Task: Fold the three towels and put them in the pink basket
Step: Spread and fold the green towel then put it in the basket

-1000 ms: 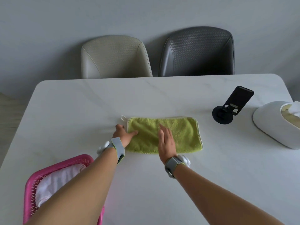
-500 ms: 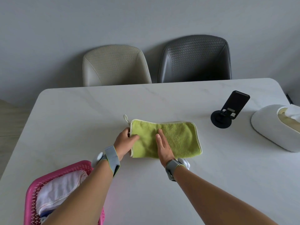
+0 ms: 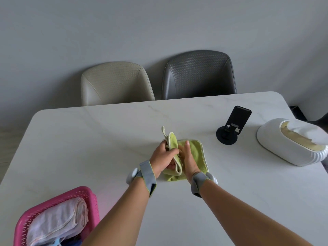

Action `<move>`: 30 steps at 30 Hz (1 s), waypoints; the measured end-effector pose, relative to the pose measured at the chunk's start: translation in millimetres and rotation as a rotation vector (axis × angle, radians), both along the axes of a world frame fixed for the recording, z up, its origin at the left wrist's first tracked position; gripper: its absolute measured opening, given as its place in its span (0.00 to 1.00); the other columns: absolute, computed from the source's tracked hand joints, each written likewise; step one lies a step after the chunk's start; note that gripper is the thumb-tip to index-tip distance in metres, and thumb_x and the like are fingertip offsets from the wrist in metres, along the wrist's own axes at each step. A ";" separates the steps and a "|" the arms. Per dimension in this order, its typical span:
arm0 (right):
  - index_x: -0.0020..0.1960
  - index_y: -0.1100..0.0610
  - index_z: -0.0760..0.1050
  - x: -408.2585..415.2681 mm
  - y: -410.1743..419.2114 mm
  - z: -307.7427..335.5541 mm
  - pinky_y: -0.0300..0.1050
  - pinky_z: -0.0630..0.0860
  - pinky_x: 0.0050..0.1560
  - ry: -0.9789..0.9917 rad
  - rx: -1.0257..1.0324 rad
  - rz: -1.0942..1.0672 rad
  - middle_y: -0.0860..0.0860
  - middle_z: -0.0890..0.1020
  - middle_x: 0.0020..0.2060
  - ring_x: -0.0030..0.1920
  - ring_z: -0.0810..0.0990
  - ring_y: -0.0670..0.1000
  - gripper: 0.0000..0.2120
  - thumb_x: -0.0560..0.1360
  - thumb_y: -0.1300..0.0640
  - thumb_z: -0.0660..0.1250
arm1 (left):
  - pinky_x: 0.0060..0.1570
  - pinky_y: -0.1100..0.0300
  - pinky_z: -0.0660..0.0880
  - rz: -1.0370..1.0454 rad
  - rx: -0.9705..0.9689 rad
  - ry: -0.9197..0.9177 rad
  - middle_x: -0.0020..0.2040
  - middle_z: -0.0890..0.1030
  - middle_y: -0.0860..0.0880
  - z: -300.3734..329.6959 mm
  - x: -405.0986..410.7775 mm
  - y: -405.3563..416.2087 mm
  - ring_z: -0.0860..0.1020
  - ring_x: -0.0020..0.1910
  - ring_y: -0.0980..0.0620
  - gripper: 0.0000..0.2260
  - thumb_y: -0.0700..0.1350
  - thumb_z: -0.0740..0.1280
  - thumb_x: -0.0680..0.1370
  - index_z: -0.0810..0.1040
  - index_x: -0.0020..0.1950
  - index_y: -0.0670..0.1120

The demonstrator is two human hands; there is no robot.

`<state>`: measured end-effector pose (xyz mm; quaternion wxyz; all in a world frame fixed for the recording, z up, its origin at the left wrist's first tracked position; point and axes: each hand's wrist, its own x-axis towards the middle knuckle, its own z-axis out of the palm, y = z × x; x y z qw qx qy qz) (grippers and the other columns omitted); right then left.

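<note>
Green towel (image 3: pixel 196 153), flat a second ago, now half-lifted at frame centre: pinched by left hand (image 3: pixel 164 157), pinned under spread right hand (image 3: pixel 188 158). Final fold under way; pink basket (image 3: pixel 92 197) next.

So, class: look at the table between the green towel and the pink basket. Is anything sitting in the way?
Nothing visible is. The green towel is held by both hands, left hand and right hand. The bare table runs from there to the pink basket; only the person's own left forearm crosses it. A white towel already lies inside.
</note>
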<state>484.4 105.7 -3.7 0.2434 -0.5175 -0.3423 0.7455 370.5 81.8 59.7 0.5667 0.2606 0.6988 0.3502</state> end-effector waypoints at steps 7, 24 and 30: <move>0.51 0.56 0.82 42.1 19.3 5.7 0.46 0.79 0.46 -0.269 0.192 0.011 0.50 0.86 0.40 0.44 0.85 0.52 0.21 0.76 0.37 0.67 | 0.42 0.43 0.84 -0.065 -0.116 -0.124 0.53 0.84 0.39 -14.2 42.2 9.1 0.85 0.46 0.42 0.13 0.48 0.59 0.84 0.77 0.63 0.46; 0.59 0.56 0.74 61.1 60.4 -30.7 0.49 0.65 0.48 -1.025 0.418 0.172 0.57 0.74 0.56 0.58 0.71 0.60 0.12 0.80 0.50 0.61 | 0.54 0.48 0.80 -0.093 -0.223 0.429 0.57 0.81 0.46 -73.5 1.6 -7.4 0.81 0.54 0.43 0.32 0.54 0.76 0.70 0.66 0.69 0.49; 0.58 0.48 0.76 48.7 58.5 -26.3 0.48 0.75 0.49 -0.840 0.477 0.251 0.50 0.82 0.53 0.50 0.79 0.55 0.11 0.79 0.46 0.63 | 0.46 0.43 0.83 -0.119 -0.439 0.043 0.60 0.79 0.42 -59.4 7.6 -30.3 0.82 0.53 0.40 0.29 0.41 0.78 0.71 0.70 0.68 0.41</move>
